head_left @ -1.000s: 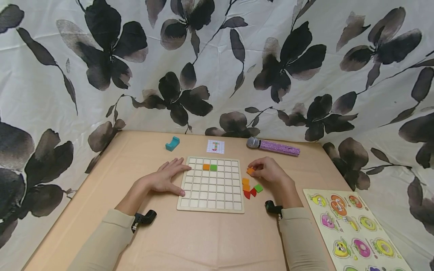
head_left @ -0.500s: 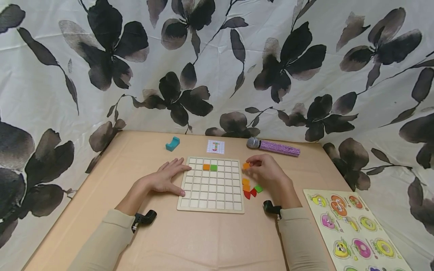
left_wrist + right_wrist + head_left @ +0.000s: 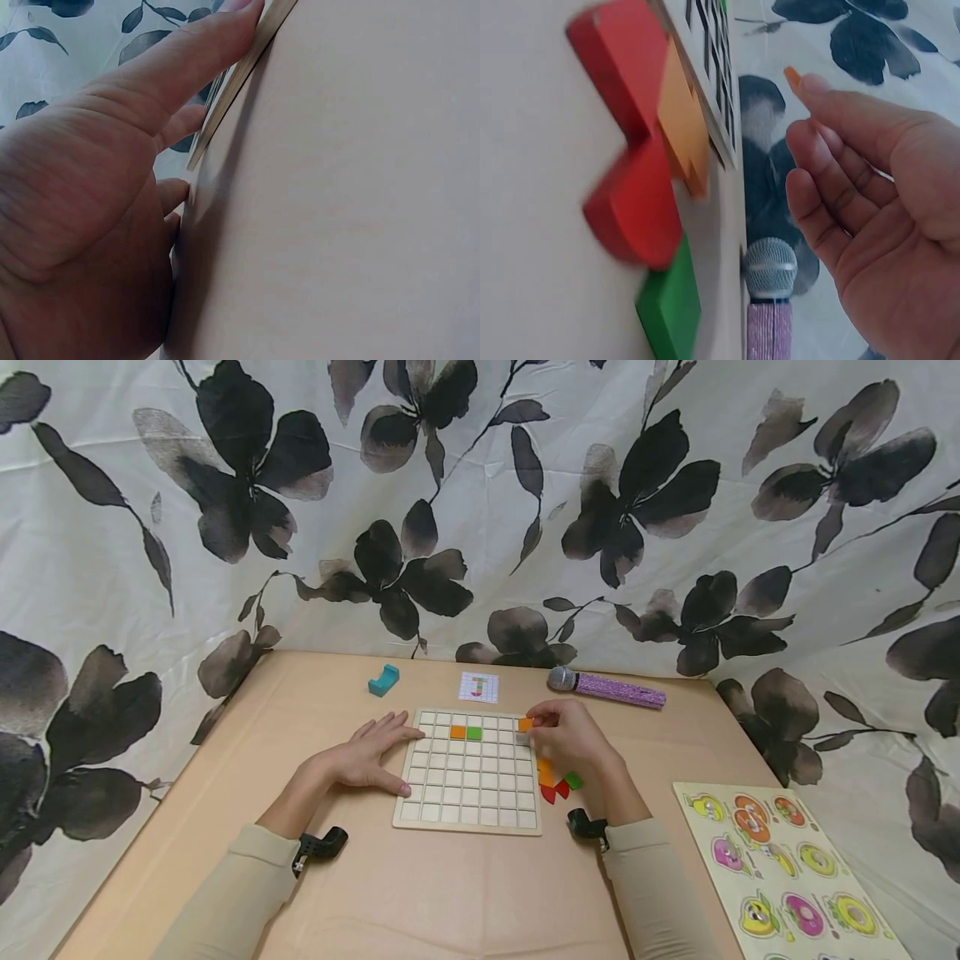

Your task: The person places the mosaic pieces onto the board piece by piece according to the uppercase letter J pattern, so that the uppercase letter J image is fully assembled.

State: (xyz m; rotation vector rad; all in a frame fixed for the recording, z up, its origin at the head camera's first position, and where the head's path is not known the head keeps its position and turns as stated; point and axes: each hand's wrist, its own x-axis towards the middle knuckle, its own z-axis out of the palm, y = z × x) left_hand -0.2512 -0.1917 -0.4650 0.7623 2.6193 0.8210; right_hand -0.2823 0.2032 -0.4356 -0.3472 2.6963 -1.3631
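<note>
A pale wooden grid board (image 3: 468,821) lies on the table with an orange square tile (image 3: 457,732) and a green square tile (image 3: 474,733) set side by side in its second row. My left hand (image 3: 367,755) rests spread at the board's left edge, thumb and fingertip touching the frame. My right hand (image 3: 573,732) pinches another orange tile (image 3: 526,724) over the board's upper right corner. Beside the board's right edge lie orange tiles (image 3: 545,774), red rounded pieces (image 3: 641,202) and a green piece (image 3: 673,304).
Behind the board lies a small gridded card (image 3: 478,687) with a coloured figure. A teal curved block (image 3: 383,681) is at back left, a purple glittery microphone (image 3: 618,690) at back right. A fruit sticker sheet (image 3: 761,827) covers the front right. A floral cloth (image 3: 510,527) hangs behind.
My right hand has moved left with the orange tile, from beside the board to over its upper right corner. My left hand has stayed in place.
</note>
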